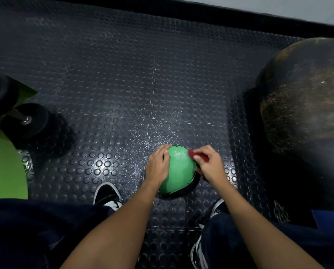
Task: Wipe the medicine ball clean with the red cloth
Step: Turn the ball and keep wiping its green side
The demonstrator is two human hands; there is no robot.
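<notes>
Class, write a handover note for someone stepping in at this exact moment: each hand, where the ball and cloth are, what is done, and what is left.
Left hand: laid flat on the left side of the green medicine ball, steadying it.
Right hand: pinches the red cloth against the ball's upper right side.
The ball sits on the studded floor mat, just in front of the person.
Done: the cloth is on the ball. How much is already clean cannot be told.
Left: wipe the rest of the surface, probably turning the ball to reach its underside.
</notes>
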